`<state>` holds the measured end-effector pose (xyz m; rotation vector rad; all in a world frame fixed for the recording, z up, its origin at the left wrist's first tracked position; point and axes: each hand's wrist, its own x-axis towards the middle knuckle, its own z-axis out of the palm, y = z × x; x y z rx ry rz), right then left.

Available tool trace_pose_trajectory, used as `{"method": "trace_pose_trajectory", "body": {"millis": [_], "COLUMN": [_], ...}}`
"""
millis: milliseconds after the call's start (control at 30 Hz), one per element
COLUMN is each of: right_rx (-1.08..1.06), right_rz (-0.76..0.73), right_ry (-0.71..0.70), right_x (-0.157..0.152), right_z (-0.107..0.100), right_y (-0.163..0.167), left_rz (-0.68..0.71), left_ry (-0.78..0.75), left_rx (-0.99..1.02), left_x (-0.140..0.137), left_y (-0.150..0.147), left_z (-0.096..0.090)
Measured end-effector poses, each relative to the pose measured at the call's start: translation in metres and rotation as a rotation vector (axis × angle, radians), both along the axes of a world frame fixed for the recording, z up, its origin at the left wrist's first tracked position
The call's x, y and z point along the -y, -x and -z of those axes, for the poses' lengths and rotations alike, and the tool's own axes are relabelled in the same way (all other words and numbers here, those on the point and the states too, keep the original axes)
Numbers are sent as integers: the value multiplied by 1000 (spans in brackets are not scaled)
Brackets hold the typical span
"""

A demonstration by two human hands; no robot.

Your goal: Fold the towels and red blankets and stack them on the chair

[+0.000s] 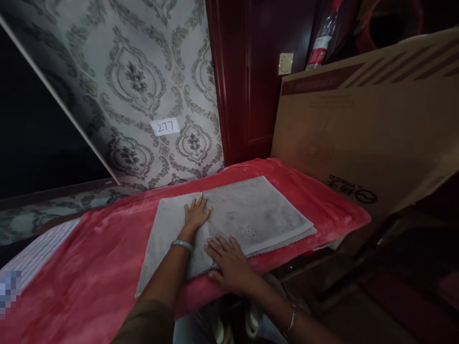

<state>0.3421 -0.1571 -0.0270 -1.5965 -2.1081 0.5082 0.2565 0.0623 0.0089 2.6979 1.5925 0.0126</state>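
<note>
A grey towel [265, 210] lies partly folded on a red plush cover, its right part doubled and its left part a single layer. A small embroidered motif shows near its front edge. My left hand [197, 212] rests flat on the towel beside the fold's inner edge, fingers spread. Closer to me, my right hand [231, 263] lies on the front end of that same edge, fingers stretched out and apart. Neither hand grips the cloth.
The red plush cover [118, 239] drapes over the table. A large cardboard box [366, 124] stands at the right, with a plastic bottle [321, 45] behind it. A dark screen [43, 114] is at the left. Patterned wallpaper bears a label [165, 126] reading 277.
</note>
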Motion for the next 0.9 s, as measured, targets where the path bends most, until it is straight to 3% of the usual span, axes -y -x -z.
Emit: {"method": "trace_pose_trajectory", "body": {"millis": [200,367,433,567,667,767,900], "right_rx": [-11,-108,-176,-94,26,56,27], "right_rz": [-23,-116,36,574,850,982,1044], "right_ry": [-8,-17,-81,-246,-234,-102,11], "right_x": [5,14,19,32,43,50,50], "right_z": [7,9,8,4,5,8,11], "right_y": [-8,-57,-93,-176,-224,-247,-256], "left_rz": [16,22,20,9,32,102,145], "left_ry": [-37,-55,-47,9,39,-20,-130], "left_rx": [9,-2,-12,-37,-51,-43,-22], "left_x": [0,3,3,5,17,35,51], "left_y": [3,3,2,-3,-9,-14,-14], "left_z": [3,1,-2,-9,-9,-1,11]}}
